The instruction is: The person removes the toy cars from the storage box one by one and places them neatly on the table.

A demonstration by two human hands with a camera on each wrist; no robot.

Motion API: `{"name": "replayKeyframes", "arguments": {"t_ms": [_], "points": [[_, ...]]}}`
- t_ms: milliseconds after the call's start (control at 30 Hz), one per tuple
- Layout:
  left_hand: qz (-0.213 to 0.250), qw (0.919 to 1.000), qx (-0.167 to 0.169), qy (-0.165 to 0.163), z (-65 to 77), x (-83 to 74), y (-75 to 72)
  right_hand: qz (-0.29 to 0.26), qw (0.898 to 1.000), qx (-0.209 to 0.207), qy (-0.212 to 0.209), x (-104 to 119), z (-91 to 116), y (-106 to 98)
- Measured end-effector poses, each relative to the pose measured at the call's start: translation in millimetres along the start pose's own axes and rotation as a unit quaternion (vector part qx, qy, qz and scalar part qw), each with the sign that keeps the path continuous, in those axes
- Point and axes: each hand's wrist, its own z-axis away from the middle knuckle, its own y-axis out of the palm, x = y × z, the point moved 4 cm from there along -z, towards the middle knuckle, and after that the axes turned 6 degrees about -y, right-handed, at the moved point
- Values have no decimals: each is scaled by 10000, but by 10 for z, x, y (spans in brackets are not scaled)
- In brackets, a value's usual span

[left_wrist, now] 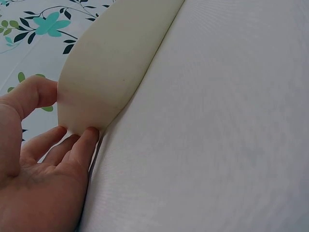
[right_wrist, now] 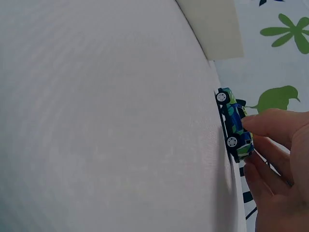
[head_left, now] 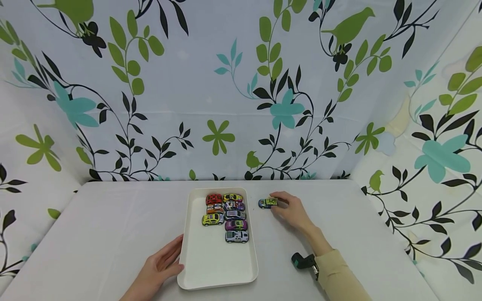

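A white tray (head_left: 211,265) lies on the table with several small toy cars grouped toward its far end. My left hand (head_left: 160,267) holds the tray's left side, its thumb at the rim. In the left wrist view, curled fingertips (left_wrist: 89,135) touch the tray's pale outer wall (left_wrist: 108,72). Right of the tray, my right hand (head_left: 291,211) pinches a green, blue and black toy car (head_left: 267,203). That car (right_wrist: 234,123) stands with its wheels toward the table in the right wrist view, thumb on one side; the other fingertips are partly hidden behind it.
Inside the tray, the cars form two columns, with a red car (head_left: 214,199) at the far left and a silver-white car (head_left: 237,237) nearest in the right column. A black wrist device (head_left: 303,261) sits at the right sleeve. Patterned cloth (head_left: 180,83) surrounds the white table (head_left: 113,225).
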Motion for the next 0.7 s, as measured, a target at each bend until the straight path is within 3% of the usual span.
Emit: {"name": "replayKeyframes", "arguments": {"t_ms": [233,433,700], "points": [[-5,9997,-177,-155,-2,-14,0,26,9998,-76,-180,176,33,-63],[4,9994,-323,-149,6,-19,-2,195,9962,14,-846,481,98,-16],[6,9985,-532,-121,-3,-54,20,527,9866,279,-1519,874,226,204]]}}
